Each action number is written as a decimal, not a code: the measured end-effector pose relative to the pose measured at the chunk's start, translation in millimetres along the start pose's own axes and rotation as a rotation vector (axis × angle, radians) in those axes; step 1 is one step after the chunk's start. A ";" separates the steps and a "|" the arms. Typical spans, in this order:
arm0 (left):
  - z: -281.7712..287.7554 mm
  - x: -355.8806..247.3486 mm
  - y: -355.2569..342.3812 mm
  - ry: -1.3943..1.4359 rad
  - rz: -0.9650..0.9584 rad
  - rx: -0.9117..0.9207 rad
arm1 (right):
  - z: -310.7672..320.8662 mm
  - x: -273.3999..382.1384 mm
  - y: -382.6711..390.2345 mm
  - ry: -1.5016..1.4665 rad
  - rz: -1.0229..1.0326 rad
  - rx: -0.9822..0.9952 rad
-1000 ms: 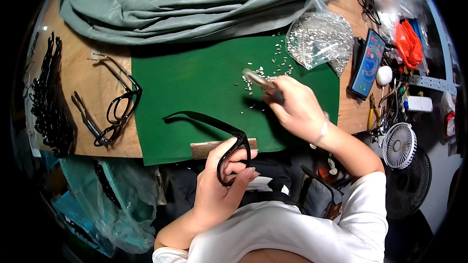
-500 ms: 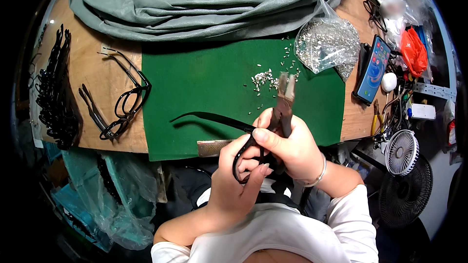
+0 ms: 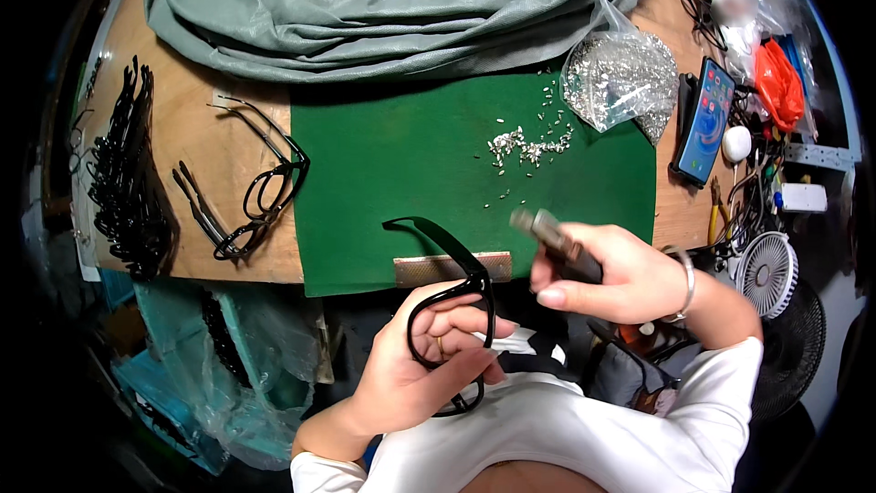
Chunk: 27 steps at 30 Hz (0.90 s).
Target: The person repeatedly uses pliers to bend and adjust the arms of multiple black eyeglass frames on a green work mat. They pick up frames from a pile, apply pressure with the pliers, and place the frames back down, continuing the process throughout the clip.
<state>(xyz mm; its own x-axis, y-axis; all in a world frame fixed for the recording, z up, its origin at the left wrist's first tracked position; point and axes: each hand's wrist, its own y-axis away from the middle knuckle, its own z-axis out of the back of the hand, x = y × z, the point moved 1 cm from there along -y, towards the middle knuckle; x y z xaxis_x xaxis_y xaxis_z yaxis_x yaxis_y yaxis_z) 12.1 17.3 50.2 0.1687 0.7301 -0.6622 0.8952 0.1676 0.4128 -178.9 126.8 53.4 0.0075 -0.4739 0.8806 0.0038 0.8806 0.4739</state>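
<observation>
A black eyeglass frame (image 3: pixel 475 281) is held by one of its rims in my left hand (image 3: pixel 406 365), low in front of my body. One temple of it stretches up and left over the front of the green mat (image 3: pixel 383 146); the rest is partly hidden by my fingers. To the right, my right hand (image 3: pixel 620 274) is closed around a pair of metal pliers (image 3: pixel 558 239), whose blurred jaws point up and left, apart from the frame. Tiny silver pieces (image 3: pixel 522 146) lie scattered on the mat beyond both hands.
Two black eyeglass frames (image 3: pixel 265 196) and a dense stack of black frames (image 3: pixel 132 183) lie on the wood at left. Grey-green cloth (image 3: pixel 392 18) covers the back. At right are a bag of silver pieces (image 3: pixel 616 82), a phone (image 3: pixel 705 123) and a white fan (image 3: pixel 766 276).
My right hand has drawn the pliers away from the eyeglass frame, to the right, and their jaws have tipped left. The frame in my left hand has turned and sits lower. The whole view has shifted slightly.
</observation>
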 end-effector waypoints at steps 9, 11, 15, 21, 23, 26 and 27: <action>1.8 -1.5 5.9 0.008 0.066 -0.004 | -8.4 10.9 -2.3 0.218 -0.003 0.247; 1.7 -0.5 7.3 0.004 0.082 -0.015 | -8.6 14.2 -4.3 0.255 0.046 0.229; 0.3 2.2 8.3 -0.008 0.078 -0.026 | -8.9 21.9 -7.7 0.370 -0.051 0.256; -8.6 8.2 4.5 -0.001 0.043 -0.061 | -15.4 19.1 -5.1 0.613 -0.107 0.092; -10.7 7.7 3.7 -0.002 0.043 -0.052 | -12.2 21.7 -3.0 0.623 -0.132 0.098; -8.5 1.4 2.2 -0.031 0.083 -0.004 | 7.8 31.1 -7.9 0.363 -0.177 0.353; -8.2 1.1 2.1 -0.020 0.084 -0.011 | 14.3 28.9 -10.0 0.229 -0.165 0.409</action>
<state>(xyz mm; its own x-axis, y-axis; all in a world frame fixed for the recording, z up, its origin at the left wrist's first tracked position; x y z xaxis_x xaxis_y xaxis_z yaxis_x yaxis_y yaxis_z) 10.8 23.9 55.4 0.2513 0.7283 -0.6375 0.8731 0.1137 0.4741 -193.0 104.3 74.3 0.2593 -0.5545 0.7907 -0.3689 0.6998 0.6117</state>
